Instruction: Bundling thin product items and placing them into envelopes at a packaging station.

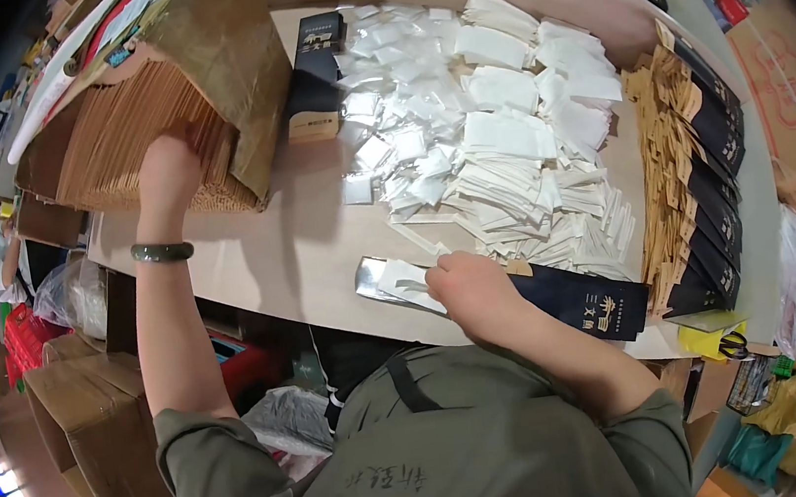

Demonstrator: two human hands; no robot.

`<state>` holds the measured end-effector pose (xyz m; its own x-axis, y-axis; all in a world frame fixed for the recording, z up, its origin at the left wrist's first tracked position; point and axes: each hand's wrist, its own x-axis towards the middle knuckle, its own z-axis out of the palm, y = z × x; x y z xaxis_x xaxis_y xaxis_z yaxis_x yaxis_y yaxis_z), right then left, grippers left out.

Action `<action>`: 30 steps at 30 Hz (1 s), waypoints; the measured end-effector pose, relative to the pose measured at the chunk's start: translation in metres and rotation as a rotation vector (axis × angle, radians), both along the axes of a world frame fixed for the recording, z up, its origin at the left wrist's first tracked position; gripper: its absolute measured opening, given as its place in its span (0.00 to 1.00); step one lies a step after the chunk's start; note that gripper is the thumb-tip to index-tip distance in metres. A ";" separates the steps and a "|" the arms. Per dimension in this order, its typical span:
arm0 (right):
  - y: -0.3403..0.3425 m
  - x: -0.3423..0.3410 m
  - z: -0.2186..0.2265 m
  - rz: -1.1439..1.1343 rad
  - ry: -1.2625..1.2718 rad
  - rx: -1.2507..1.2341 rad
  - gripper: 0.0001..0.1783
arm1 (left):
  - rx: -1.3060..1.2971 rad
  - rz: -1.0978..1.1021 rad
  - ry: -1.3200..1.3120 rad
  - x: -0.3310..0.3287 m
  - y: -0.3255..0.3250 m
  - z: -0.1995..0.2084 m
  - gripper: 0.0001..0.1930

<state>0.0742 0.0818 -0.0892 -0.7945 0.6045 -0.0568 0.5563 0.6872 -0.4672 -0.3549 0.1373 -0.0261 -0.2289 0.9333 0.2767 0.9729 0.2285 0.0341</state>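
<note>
My left hand (170, 169), with a dark bangle on its wrist, reaches into a cardboard carton (261, 86) at the far left. It touches a tightly packed row of brown paper sleeves (121, 133); its fingertips are hidden there. At the table's near edge my right hand (471, 291) is closed on a folded white paper packet (404, 282). A silvery clear sachet (371, 274) lies under or against that packet's left end. Just right of this hand, partly beneath the forearm, lies a dark blue printed sleeve (579, 304).
Small clear sachets (398, 89) are heaped mid-table, with piles of white paper packets (508, 136) beside them. Another dark sleeve (312, 75) lies near the carton. A row of brown-and-blue sleeves (672, 175) lines the right side. Cardboard boxes (92, 425) stand at the lower left.
</note>
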 end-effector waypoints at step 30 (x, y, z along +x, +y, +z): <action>-0.022 0.058 -0.005 -0.137 0.142 0.143 0.25 | -0.015 -0.245 -0.861 0.261 -0.101 -0.088 0.09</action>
